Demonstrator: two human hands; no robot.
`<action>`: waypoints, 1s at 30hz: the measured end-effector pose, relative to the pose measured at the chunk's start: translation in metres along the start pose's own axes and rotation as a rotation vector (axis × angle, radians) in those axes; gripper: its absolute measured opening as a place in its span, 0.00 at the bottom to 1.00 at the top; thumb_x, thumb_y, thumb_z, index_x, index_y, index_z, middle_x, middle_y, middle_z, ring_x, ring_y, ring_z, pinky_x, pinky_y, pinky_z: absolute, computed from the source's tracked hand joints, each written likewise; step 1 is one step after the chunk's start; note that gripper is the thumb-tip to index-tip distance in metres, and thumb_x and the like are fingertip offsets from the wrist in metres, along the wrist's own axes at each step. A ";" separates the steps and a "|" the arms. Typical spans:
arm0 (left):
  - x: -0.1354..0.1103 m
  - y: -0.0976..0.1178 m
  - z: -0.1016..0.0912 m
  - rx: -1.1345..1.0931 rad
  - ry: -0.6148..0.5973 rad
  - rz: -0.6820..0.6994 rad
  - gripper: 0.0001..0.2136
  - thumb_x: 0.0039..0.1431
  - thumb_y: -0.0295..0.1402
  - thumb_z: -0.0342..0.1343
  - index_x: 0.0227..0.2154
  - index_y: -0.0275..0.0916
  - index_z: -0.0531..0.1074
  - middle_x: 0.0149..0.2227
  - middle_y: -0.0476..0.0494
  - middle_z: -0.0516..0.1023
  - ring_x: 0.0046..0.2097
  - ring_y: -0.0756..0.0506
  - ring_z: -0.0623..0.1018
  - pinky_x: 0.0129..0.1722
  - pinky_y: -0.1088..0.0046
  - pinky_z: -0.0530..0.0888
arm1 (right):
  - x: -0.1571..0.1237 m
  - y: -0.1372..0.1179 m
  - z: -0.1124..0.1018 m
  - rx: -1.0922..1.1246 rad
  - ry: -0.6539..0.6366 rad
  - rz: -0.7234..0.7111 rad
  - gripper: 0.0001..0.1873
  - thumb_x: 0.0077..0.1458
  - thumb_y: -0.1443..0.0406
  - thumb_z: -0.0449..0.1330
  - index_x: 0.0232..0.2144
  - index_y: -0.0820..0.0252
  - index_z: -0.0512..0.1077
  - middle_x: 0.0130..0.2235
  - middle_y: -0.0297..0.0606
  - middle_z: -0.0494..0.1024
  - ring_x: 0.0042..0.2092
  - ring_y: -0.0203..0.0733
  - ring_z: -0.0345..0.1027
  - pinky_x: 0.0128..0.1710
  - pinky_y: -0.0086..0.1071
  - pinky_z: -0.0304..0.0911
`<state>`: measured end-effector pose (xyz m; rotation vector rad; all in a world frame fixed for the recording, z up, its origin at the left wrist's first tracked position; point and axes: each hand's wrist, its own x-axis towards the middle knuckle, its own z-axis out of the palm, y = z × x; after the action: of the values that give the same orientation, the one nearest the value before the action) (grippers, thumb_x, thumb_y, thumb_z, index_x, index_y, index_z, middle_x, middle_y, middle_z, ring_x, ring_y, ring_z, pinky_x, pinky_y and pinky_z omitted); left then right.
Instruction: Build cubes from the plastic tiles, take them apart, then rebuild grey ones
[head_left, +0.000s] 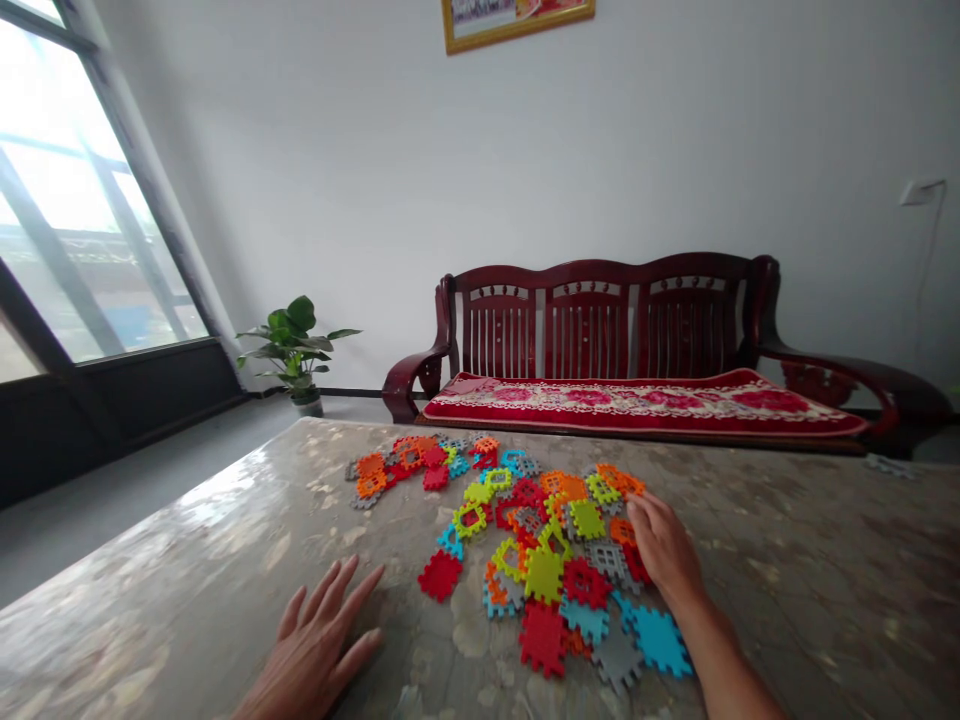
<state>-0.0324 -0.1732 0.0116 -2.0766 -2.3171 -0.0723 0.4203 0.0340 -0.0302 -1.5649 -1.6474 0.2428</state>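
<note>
A heap of flat plastic interlocking tiles (540,540) in red, orange, lime, blue and grey is spread over the middle of a glossy marbled table (787,560). My left hand (319,640) lies flat on the table with fingers spread, left of a lone red tile (440,575) and not touching it. My right hand (664,550) rests on the right side of the heap, fingers curved down onto the tiles near an orange one (621,482). Whether it grips a tile is hidden under the fingers.
Beyond the table stands a dark wooden bench (607,330) with a red patterned cushion (645,400). A potted plant (294,350) sits on the floor by a large window (67,220) at the left. A framed picture (517,20) hangs on the white wall.
</note>
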 end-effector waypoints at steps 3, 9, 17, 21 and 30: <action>-0.007 -0.006 0.008 0.008 -0.018 -0.012 0.28 0.63 0.51 0.44 0.64 0.56 0.56 0.69 0.47 0.54 0.68 0.36 0.57 0.65 0.48 0.56 | 0.000 0.000 0.000 -0.003 -0.004 0.004 0.31 0.60 0.50 0.41 0.46 0.61 0.75 0.53 0.49 0.74 0.57 0.51 0.64 0.61 0.46 0.56; 0.036 0.045 -0.009 -0.070 -0.069 0.017 0.30 0.64 0.52 0.40 0.67 0.49 0.52 0.70 0.41 0.51 0.69 0.37 0.54 0.66 0.49 0.53 | 0.000 0.002 -0.001 0.034 -0.009 0.029 0.32 0.59 0.48 0.41 0.47 0.62 0.75 0.54 0.49 0.73 0.58 0.52 0.63 0.61 0.47 0.55; 0.082 0.111 -0.007 -0.168 -0.088 0.190 0.31 0.65 0.53 0.38 0.67 0.50 0.51 0.70 0.42 0.52 0.70 0.39 0.51 0.67 0.51 0.50 | 0.000 0.003 -0.001 0.123 0.008 0.059 0.31 0.58 0.47 0.44 0.45 0.60 0.75 0.54 0.48 0.73 0.59 0.53 0.63 0.62 0.48 0.54; 0.101 0.113 -0.007 -0.220 0.029 0.234 0.27 0.66 0.52 0.37 0.62 0.51 0.63 0.65 0.43 0.64 0.66 0.40 0.62 0.65 0.54 0.57 | 0.000 0.001 -0.006 0.235 0.043 0.109 0.31 0.57 0.46 0.46 0.44 0.61 0.76 0.55 0.50 0.73 0.59 0.54 0.63 0.62 0.47 0.55; 0.245 0.131 -0.032 -0.095 0.110 0.178 0.27 0.66 0.50 0.37 0.63 0.45 0.61 0.67 0.39 0.60 0.68 0.38 0.56 0.65 0.54 0.53 | 0.003 0.007 -0.006 0.365 0.172 0.202 0.29 0.55 0.45 0.48 0.41 0.59 0.76 0.52 0.47 0.75 0.57 0.53 0.64 0.63 0.47 0.52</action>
<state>0.0702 0.0827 0.0590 -2.2510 -2.0967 -0.2889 0.4297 0.0359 -0.0291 -1.4262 -1.2329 0.4741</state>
